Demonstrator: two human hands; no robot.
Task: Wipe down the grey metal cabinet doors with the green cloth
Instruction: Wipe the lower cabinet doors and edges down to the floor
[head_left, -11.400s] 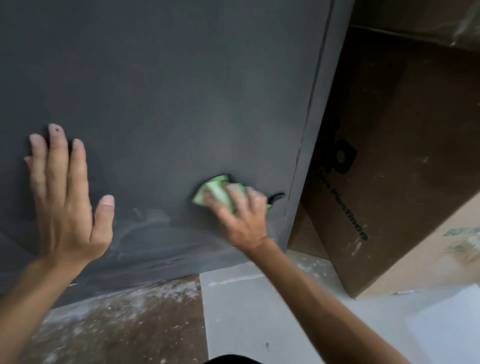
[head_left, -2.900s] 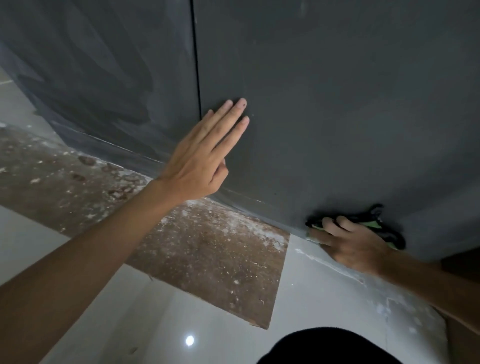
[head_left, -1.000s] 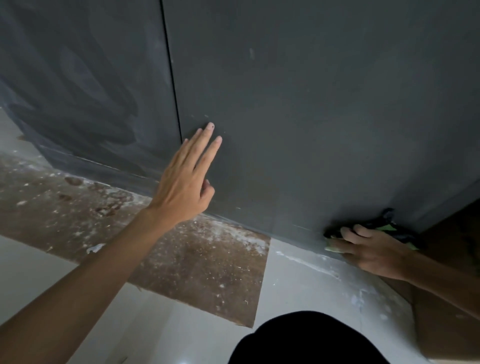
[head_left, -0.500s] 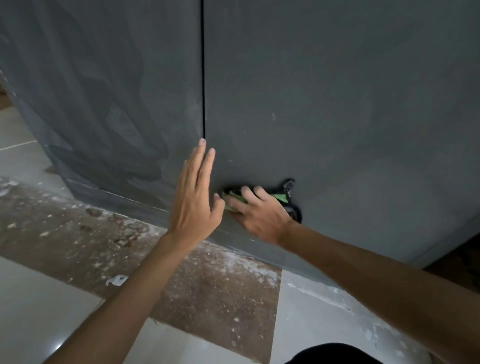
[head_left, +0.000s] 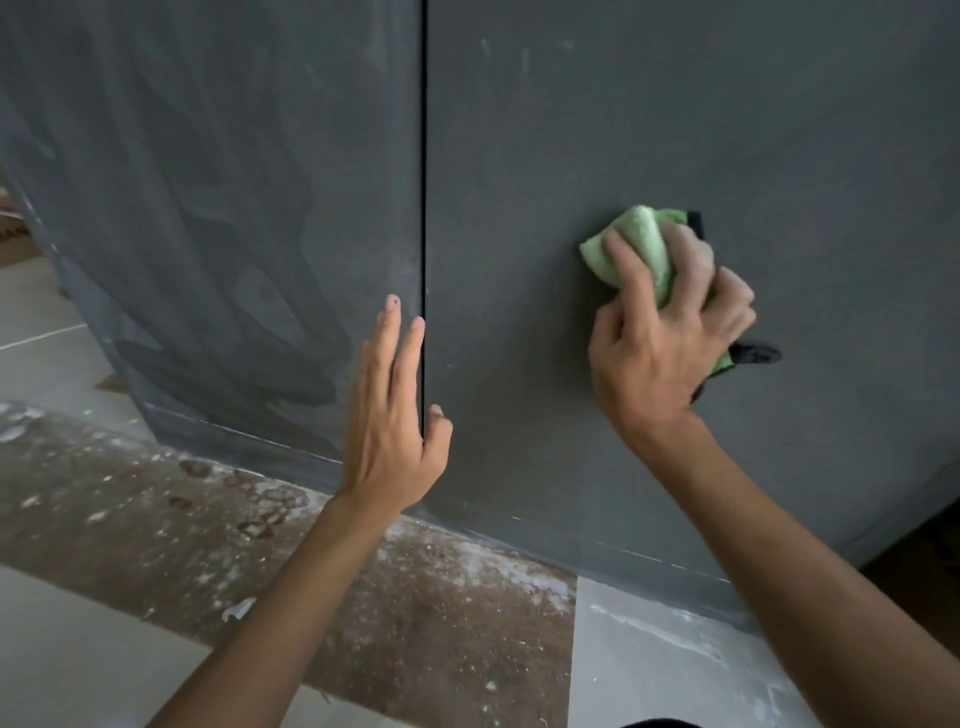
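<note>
The green cloth (head_left: 641, 249) is bunched and pressed flat on the right cabinet door (head_left: 675, 130), in its lower half. It looks soft and light, so I think it is best taken as a thick wad under the fingers. The right hand (head_left: 660, 343) is closed around it. The left hand (head_left: 389, 415) lies open across the seam (head_left: 424, 156), beside the streaky left door (head_left: 218, 182).
</note>
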